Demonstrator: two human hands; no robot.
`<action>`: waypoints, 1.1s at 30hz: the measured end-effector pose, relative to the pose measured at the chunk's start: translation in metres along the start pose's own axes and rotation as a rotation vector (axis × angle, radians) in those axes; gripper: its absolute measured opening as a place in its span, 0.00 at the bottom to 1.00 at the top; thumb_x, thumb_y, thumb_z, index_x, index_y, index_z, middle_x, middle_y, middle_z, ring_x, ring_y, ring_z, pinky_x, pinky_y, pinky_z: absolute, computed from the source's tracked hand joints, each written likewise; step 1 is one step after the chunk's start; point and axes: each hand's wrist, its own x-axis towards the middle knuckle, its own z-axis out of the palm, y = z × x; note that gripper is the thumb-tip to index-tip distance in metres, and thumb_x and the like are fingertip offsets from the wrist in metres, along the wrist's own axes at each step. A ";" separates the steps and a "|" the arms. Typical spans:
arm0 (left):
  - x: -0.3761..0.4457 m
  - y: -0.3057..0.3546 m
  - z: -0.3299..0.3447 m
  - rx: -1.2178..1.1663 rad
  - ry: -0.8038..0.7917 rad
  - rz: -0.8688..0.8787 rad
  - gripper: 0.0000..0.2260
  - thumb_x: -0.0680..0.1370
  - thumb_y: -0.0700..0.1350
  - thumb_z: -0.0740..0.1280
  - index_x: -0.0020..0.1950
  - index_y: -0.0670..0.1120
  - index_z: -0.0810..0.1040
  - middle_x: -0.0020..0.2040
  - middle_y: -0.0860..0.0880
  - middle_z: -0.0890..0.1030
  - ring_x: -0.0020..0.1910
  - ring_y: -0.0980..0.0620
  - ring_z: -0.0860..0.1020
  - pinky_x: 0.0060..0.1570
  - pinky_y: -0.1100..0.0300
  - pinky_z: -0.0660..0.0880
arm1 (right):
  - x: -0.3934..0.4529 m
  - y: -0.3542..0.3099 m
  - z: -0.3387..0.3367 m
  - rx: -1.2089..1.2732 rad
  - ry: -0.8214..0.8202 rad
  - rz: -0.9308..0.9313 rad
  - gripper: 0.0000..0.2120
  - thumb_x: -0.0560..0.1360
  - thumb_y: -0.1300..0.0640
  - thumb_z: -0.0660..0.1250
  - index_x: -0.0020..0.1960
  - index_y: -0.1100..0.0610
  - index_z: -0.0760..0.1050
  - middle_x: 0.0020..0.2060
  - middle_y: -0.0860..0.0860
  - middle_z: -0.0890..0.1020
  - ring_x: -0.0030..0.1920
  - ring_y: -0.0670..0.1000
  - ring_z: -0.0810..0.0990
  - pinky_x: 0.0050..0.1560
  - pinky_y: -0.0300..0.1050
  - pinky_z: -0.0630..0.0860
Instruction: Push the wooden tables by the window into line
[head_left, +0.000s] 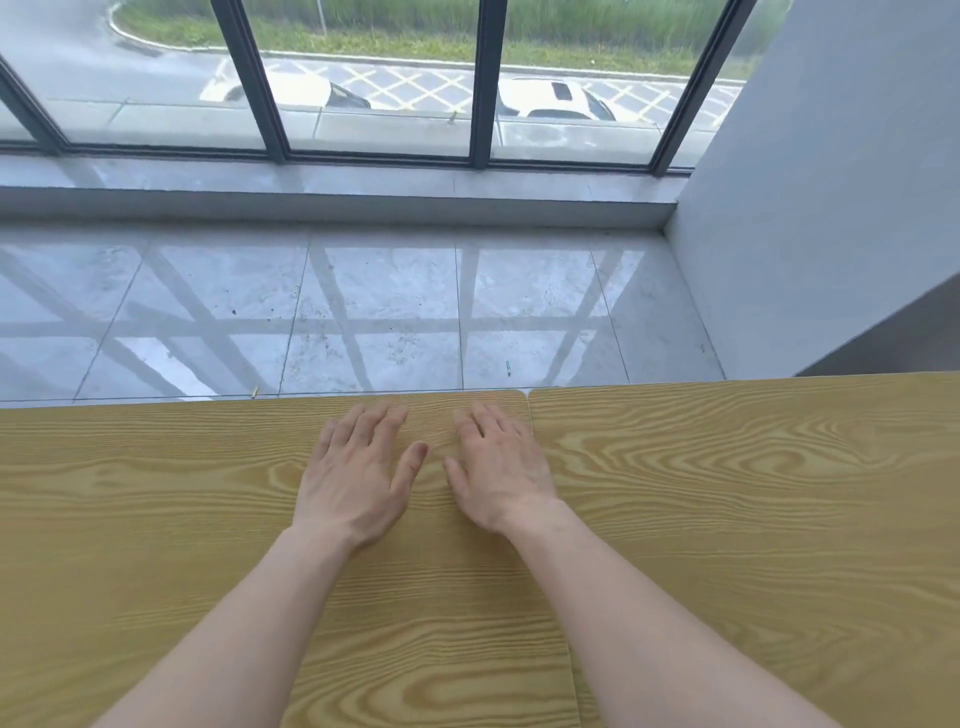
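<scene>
Two light wooden tables stand side by side below me, with a narrow seam between them. The left table fills the lower left and middle. The right table fills the lower right, and its far edge sits slightly farther toward the window than the left one's. My left hand lies flat, fingers spread, on the left table near its far edge. My right hand lies flat beside it on the same table, close to the seam and the rounded far right corner.
Beyond the tables is a glossy grey tiled floor, then a low sill under a tall dark-framed window. A grey wall stands at the right. Small bits of litter lie on the tiles.
</scene>
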 end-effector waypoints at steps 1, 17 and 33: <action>-0.011 0.001 -0.008 0.012 0.001 0.001 0.31 0.81 0.66 0.44 0.82 0.57 0.56 0.83 0.54 0.56 0.83 0.52 0.48 0.81 0.50 0.43 | -0.014 -0.002 -0.005 0.003 -0.027 0.019 0.30 0.84 0.44 0.55 0.82 0.53 0.54 0.82 0.55 0.56 0.82 0.55 0.50 0.81 0.52 0.48; -0.297 0.024 -0.117 0.153 -0.021 0.073 0.30 0.83 0.65 0.47 0.82 0.54 0.57 0.80 0.53 0.63 0.80 0.49 0.59 0.79 0.50 0.55 | -0.303 -0.093 -0.082 -0.060 -0.095 0.161 0.29 0.82 0.39 0.57 0.77 0.54 0.67 0.74 0.55 0.70 0.74 0.60 0.67 0.73 0.54 0.67; -0.417 0.093 -0.113 0.211 -0.170 0.106 0.30 0.82 0.68 0.43 0.74 0.55 0.71 0.73 0.54 0.73 0.74 0.50 0.68 0.71 0.51 0.64 | -0.482 -0.060 -0.079 0.127 -0.027 0.287 0.29 0.81 0.39 0.61 0.79 0.47 0.63 0.76 0.49 0.70 0.74 0.57 0.69 0.73 0.57 0.68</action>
